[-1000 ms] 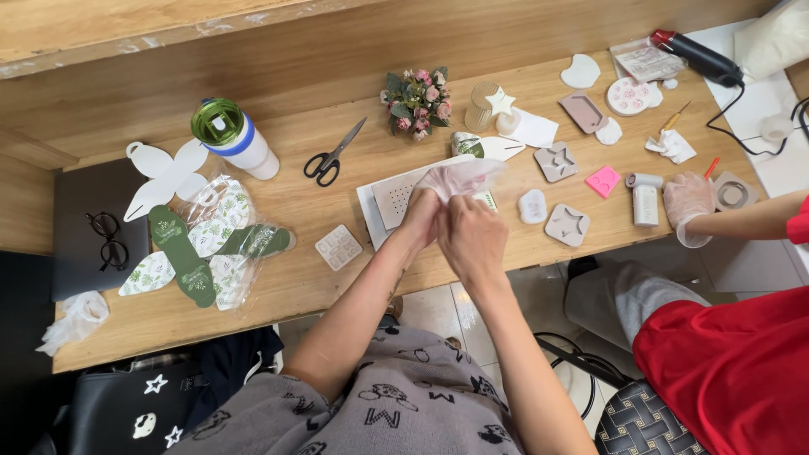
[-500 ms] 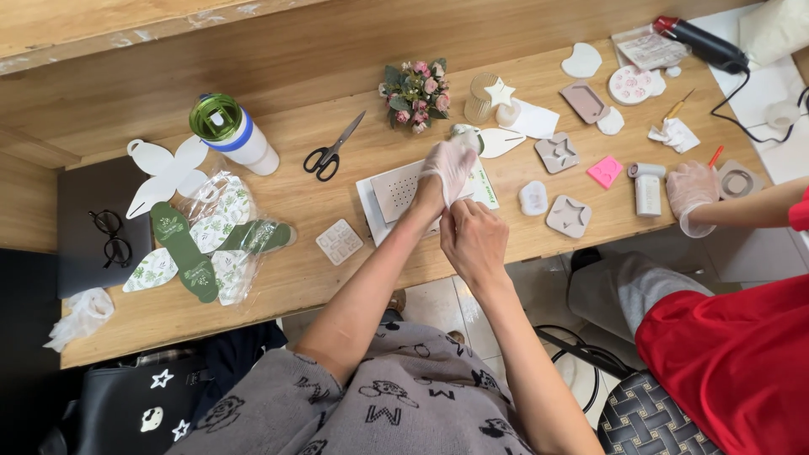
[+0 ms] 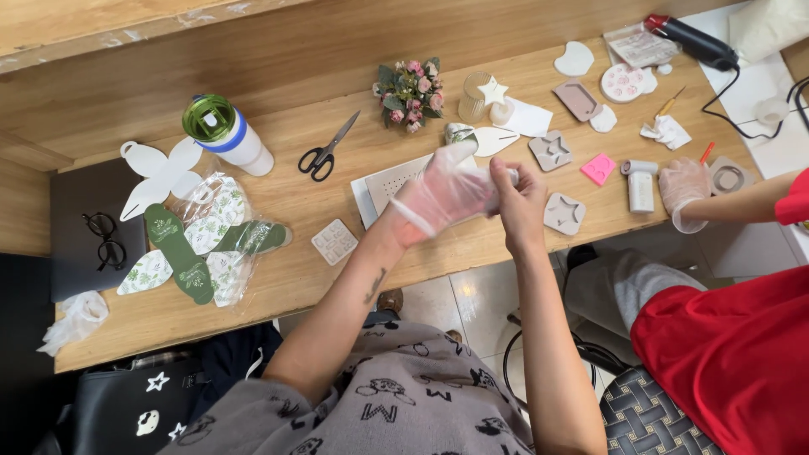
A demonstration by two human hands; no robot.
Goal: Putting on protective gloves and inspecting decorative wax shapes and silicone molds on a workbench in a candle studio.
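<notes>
A: left hand [image 3: 442,195] in a translucent whitish glove [image 3: 425,206]; right hand [image 3: 522,202] bare; scissors [image 3: 324,152] black-handled; tumbler [image 3: 227,135] white, blue band, green lid.

B: leaf cutouts [image 3: 181,253] dark green and white with green sprigs; flowers [image 3: 410,84] pink, green leaves; small mould [image 3: 598,168] pink; wooden table [image 3: 295,202] tan; co-worker's top [image 3: 733,345] red; own shirt [image 3: 396,396] grey, dark cartoon print.

A long wooden surface [image 3: 278,181] stands against a wooden wall; below it lies pale tiled floor [image 3: 472,299] and a woven seat [image 3: 653,413].
</notes>
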